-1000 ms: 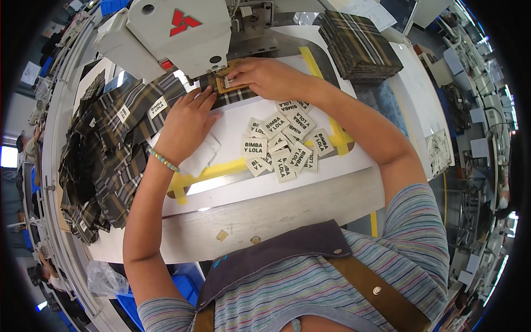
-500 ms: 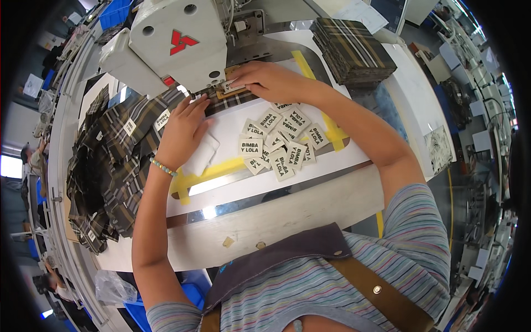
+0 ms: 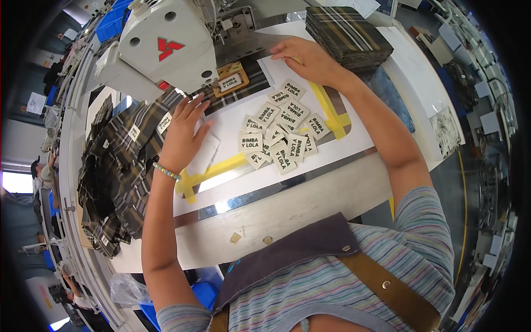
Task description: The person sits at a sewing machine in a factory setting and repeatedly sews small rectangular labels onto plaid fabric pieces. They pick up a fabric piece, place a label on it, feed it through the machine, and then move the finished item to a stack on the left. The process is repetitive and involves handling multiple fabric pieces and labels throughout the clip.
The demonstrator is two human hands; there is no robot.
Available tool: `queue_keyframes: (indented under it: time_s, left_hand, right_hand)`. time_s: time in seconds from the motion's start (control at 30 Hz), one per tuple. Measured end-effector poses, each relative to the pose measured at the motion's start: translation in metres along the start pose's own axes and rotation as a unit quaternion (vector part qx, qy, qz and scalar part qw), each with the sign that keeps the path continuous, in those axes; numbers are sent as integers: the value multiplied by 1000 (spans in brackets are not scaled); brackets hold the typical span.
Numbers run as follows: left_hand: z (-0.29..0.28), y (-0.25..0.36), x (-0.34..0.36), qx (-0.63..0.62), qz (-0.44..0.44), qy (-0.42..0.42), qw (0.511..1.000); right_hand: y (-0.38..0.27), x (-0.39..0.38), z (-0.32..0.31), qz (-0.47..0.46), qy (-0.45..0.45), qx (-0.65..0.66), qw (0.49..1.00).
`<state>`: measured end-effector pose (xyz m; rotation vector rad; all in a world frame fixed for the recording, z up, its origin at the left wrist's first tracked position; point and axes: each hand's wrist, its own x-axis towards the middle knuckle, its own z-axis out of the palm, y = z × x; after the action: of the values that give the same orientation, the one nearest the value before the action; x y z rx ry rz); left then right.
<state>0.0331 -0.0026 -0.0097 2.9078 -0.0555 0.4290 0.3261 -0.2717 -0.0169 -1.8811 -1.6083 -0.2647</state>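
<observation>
A white sewing machine [image 3: 166, 47] stands at the top of the white table [image 3: 310, 182]. Under its head lies a dark plaid fabric piece [image 3: 243, 88] with a cream label in a tan frame [image 3: 229, 82] on it. My left hand [image 3: 182, 133] rests flat, fingers spread, beside the plaid piece at the edge of a heap of sewn plaid pieces [image 3: 116, 171]. My right hand [image 3: 307, 58] lies flat on the table next to a stack of plaid pieces [image 3: 345, 33]. Several loose cream labels [image 3: 279, 133] are scattered between my hands.
Yellow tape [image 3: 332, 113] marks a rectangle on the table. A metal strip [image 3: 287, 185] runs along the table's front. Blue bins [image 3: 113, 22] sit behind the machine. Other workstations line the right side, and a person stands far off at the left edge.
My right hand has left the label under the machine and moved right toward the plaid stack. My left hand has slid slightly back from the plaid piece. The view has shifted downward.
</observation>
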Motion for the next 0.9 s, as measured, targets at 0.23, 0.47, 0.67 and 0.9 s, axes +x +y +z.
queue_keyframes:
  time_s: [0.23, 0.47, 0.67, 0.9]
  left_hand:
    - [2, 12, 12, -30, 14, -18, 999]
    - [7, 4, 15, -28, 30, -33, 999]
    - [6, 2, 19, -17, 34, -44, 998]
    - [2, 4, 21, -11, 28, -58, 998]
  right_hand:
    - [6, -1, 3, -16, 12, 19, 1000]
    - [1, 0, 1, -1, -31, 21, 999]
    - [2, -1, 5, -3, -48, 34, 998]
    - [1, 0, 7, 2, -57, 38, 998]
